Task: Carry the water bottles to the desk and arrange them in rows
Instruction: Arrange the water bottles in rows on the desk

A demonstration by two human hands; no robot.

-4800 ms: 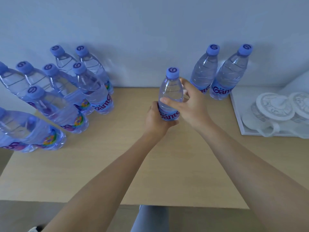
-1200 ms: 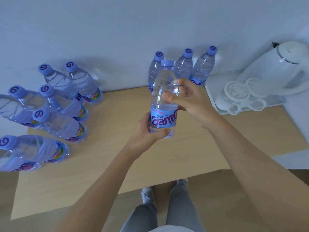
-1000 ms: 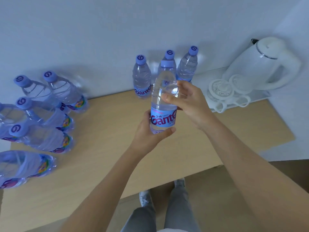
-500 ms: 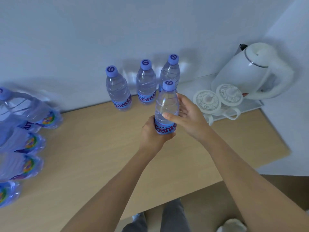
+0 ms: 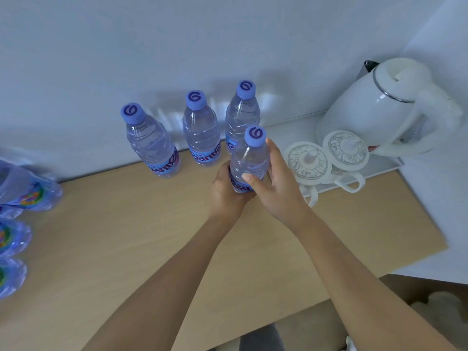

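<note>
Now both hands, left hand (image 5: 229, 192) and right hand (image 5: 274, 188), are gripping the clear blue-capped plastic water bottle (image 5: 249, 160), which is coming down lower than a moment ago, starting a second row before three standing bottles (image 5: 198, 133) on the pale wooden desk (image 5: 126, 236).

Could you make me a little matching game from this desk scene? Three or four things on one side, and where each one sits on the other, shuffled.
Things
1. held bottle
2. kettle
3. lidded cups
4. row of three bottles

Places
A. far right, on the white tray
B. standing along the wall
C. between both hands, in front of the row
D. just in front of the kettle, on the tray

Pairs: 1-C, 2-A, 3-D, 4-B
</note>
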